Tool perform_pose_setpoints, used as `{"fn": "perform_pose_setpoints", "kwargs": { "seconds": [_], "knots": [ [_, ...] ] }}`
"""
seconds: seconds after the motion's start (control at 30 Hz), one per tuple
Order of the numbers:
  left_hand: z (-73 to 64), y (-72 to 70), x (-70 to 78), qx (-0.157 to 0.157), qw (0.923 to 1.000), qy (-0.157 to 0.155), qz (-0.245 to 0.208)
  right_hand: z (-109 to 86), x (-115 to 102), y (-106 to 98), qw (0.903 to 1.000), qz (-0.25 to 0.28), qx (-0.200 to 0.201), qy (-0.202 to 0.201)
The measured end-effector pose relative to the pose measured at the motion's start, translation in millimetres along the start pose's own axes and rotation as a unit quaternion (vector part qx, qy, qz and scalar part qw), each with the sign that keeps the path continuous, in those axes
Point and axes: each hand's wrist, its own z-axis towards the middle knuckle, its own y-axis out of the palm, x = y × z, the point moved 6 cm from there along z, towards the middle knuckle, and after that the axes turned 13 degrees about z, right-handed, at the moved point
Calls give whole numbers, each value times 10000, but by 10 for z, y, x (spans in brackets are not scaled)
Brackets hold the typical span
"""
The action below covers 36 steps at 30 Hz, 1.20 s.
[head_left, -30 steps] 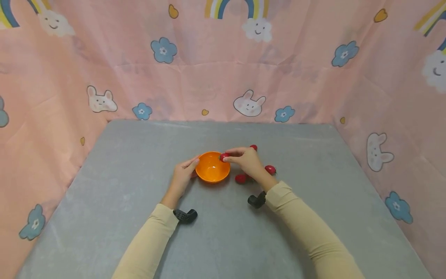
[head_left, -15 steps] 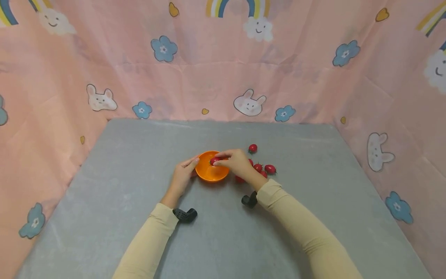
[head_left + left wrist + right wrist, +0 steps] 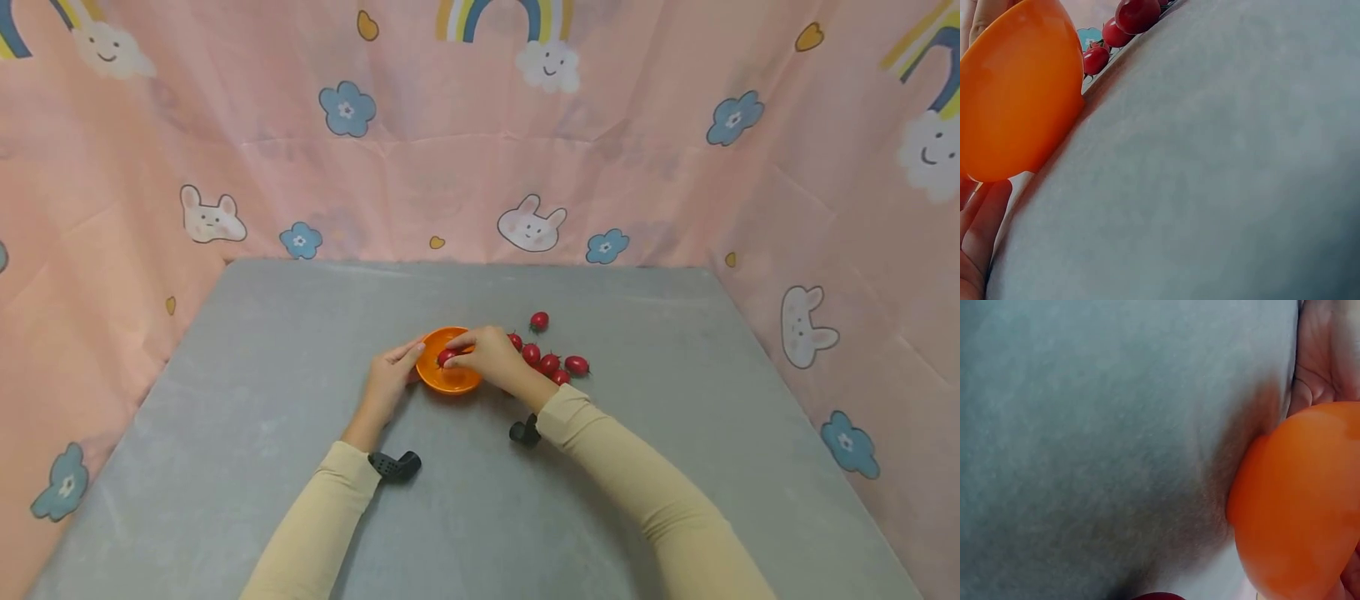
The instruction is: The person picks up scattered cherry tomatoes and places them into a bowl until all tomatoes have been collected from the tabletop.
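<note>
Over or just inside the orange bowl (image 3: 456, 382), my right hand (image 3: 491, 358) pinches a red tomato (image 3: 446, 358); my left hand (image 3: 387, 380) grips the bowl's side. I judge this the placing step; next calls for loosening the pinch gently, low down.

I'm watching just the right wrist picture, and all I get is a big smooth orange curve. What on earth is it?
Observer: A bowl; the head view shows its open top.
Visitor: Oh! Is anything at that opening?
Observer: Yes, the right hand pinches a red tomato, seen within the rim from above.
Visitor: Is that the only one?
Observer: No, several loose tomatoes lie on the grey table, to the bowl's right in the head view.
</note>
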Motion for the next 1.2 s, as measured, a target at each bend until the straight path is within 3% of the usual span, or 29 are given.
{"fn": "perform_pose_setpoints", "kwargs": {
  "seconds": [0.33, 0.67, 1.2],
  "knots": [
    [21, -8, -4, 112, 9999, 78, 87, 69, -93, 152, 9930, -1025, -417, -415],
    [10, -10, 0, 114, 9999, 65, 79, 59, -154, 244, 9857, -1260, -588, -955],
    [13, -10, -1, 146, 9999, 48, 24, 110, -81, 293, 9839, -1336, -811, -868]
  ]
}}
